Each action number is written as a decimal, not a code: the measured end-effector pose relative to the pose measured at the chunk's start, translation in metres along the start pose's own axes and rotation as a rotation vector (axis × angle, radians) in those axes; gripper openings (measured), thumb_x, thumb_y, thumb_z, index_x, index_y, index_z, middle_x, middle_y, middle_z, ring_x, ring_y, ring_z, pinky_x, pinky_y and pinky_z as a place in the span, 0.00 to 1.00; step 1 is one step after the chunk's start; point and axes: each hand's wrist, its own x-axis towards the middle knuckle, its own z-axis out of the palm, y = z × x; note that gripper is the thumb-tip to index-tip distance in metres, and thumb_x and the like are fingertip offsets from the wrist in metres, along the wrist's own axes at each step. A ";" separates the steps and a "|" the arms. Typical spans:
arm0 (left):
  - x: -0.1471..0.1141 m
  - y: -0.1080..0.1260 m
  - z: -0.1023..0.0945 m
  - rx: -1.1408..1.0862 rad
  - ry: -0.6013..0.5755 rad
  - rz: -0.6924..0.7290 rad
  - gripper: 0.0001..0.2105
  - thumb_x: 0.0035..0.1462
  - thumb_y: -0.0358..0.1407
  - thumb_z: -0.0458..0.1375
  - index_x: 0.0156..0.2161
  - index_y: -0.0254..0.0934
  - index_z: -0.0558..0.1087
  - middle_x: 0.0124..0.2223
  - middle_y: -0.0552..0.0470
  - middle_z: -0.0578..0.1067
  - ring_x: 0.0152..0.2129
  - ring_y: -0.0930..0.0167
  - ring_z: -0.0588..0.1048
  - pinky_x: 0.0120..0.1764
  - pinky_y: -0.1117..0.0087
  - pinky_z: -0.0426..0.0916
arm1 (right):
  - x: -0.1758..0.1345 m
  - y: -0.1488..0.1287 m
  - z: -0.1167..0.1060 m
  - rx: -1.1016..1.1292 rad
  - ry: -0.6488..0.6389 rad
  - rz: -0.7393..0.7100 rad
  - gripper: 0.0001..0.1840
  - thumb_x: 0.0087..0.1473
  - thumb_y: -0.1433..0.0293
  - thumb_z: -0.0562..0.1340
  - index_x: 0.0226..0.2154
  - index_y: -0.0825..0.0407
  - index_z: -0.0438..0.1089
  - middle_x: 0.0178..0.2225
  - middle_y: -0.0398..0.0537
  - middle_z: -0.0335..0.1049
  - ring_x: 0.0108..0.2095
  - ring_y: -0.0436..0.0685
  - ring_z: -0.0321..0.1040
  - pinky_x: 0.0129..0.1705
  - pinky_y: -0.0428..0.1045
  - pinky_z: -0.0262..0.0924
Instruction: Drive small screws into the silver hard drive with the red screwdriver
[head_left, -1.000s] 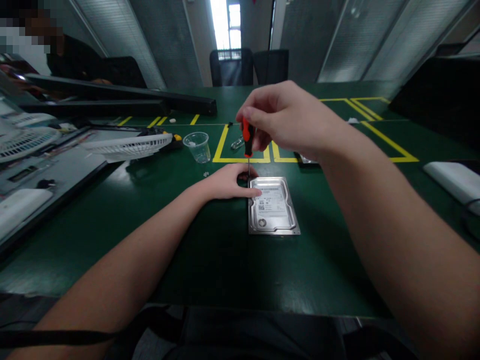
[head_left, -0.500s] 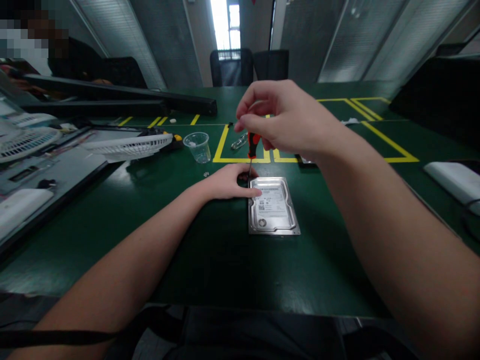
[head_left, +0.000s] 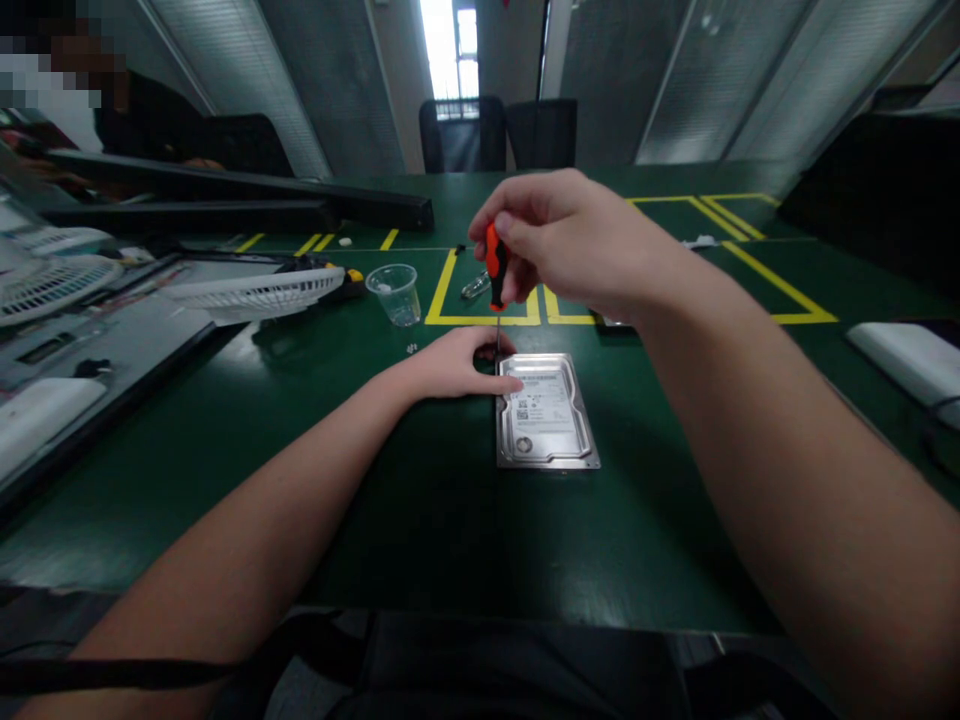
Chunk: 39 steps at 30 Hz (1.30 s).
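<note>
Silver metal catches the light just right of the frame's centre, where the drive (head_left: 551,425) lies flat, label up, on the green table (head_left: 450,530). At its upper left corner the left hand (head_left: 459,362) is spread in a C, thumb resting on the label and forefinger curved past the far edge; the other fingers are mostly hidden, so how firmly it holds cannot be told. Above, the right hand (head_left: 551,232) pinches the red and black handle of a screwdriver (head_left: 495,262) between thumb and fingers. The screwdriver stands nearly upright, its thin shaft running down to the drive's upper left corner; the tip is too small to make out.

Left of the screwdriver stands a clear cup (head_left: 395,297), with tiny pale bits (head_left: 412,348) on the table just below it. Yellow tape (head_left: 484,321) marks out boxes across the middle and upper right. At the left of the frame, a white grille (head_left: 262,295) rests by a large panel (head_left: 142,335), below black bars (head_left: 247,190). A person in dark clothing (head_left: 154,120) is at upper left, and a white box (head_left: 904,360) lies at the right edge.
</note>
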 end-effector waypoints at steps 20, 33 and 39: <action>0.000 0.002 -0.001 -0.007 -0.003 -0.008 0.29 0.53 0.54 0.71 0.53 0.36 0.78 0.53 0.41 0.81 0.48 0.57 0.79 0.53 0.55 0.74 | -0.004 -0.004 -0.001 -0.123 0.028 -0.110 0.03 0.64 0.72 0.67 0.38 0.48 0.74 0.40 0.48 0.82 0.32 0.56 0.74 0.25 0.48 0.58; 0.000 0.001 -0.001 0.006 -0.001 0.005 0.29 0.54 0.54 0.71 0.54 0.35 0.78 0.54 0.41 0.81 0.48 0.57 0.79 0.54 0.54 0.73 | 0.004 0.003 -0.001 -0.008 -0.050 -0.047 0.13 0.74 0.70 0.60 0.38 0.48 0.79 0.32 0.45 0.78 0.27 0.53 0.73 0.28 0.46 0.65; -0.001 0.004 -0.002 -0.002 -0.006 -0.012 0.30 0.53 0.55 0.71 0.54 0.35 0.78 0.54 0.41 0.81 0.49 0.57 0.79 0.54 0.55 0.73 | 0.000 -0.003 -0.002 -0.086 -0.036 -0.050 0.11 0.73 0.69 0.62 0.39 0.49 0.80 0.31 0.45 0.78 0.28 0.54 0.72 0.27 0.46 0.63</action>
